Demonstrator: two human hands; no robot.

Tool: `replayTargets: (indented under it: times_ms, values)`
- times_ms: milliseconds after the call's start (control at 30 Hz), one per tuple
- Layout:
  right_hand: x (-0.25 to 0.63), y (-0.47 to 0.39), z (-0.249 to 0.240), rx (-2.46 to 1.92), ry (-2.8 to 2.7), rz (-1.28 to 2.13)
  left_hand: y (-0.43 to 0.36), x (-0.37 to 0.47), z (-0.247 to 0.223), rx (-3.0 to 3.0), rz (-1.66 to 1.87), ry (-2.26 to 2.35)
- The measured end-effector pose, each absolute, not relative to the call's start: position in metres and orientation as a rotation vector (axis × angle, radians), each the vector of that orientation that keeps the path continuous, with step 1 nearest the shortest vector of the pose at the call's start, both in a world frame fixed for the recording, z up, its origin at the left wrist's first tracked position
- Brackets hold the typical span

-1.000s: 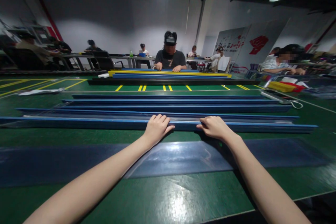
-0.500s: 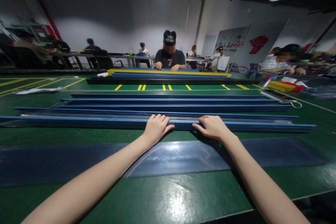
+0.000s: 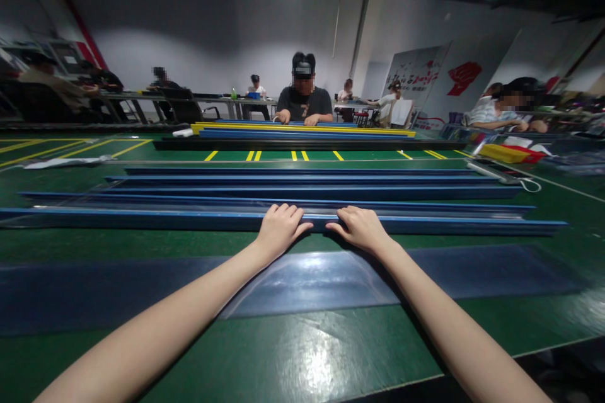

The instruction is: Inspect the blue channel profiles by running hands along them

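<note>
In the head view, a crumpled white sheet (image 3: 66,162) is seen at the far left of the green table (image 3: 265,352), and nearer, a clear strip (image 3: 113,293) is laid flat along the front, parallel to the long blue rail (image 3: 142,221) just beyond it, perhaps so that it is kept within easy reach. The blue rail is set crosswise before the person, with more blue rails (image 3: 331,192) lined up behind. Near its middle, the rim is held by the left hand (image 3: 280,232): the four fingers are hooked over it close together, the thumb spread along the near wall. Farther back, a co-worker (image 3: 302,104) in a dark shirt is seated. The rim is held likewise by the right hand (image 3: 363,230), its fingers curled and its thumb pointed toward the left; such a paired hold probably keeps the rail steady, though how hard it is pressed cannot be told. Farther right, a white tool (image 3: 491,170) and a yellow tray (image 3: 503,152) are placed off to the side.
</note>
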State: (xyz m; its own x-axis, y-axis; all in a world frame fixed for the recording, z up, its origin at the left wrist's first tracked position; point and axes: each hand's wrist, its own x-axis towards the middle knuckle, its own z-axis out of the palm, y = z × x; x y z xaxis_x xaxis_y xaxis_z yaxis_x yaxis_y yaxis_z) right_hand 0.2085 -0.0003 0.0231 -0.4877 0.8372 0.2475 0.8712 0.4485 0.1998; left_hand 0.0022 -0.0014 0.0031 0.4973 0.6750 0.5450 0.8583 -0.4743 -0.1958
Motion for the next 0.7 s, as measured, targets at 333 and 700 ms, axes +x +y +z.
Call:
replayTargets:
  times_ms: [333, 700]
  values:
    - [0.211, 0.001, 0.033, -1.495, -2.633, -0.484, 0.001, 0.000, 0.003, -2.382, -0.602, -1.175]
    - [0.231, 0.000, 0.039, -1.554, -2.603, -0.509, 0.002, 0.000, 0.001, -2.430, -0.709, -0.959]
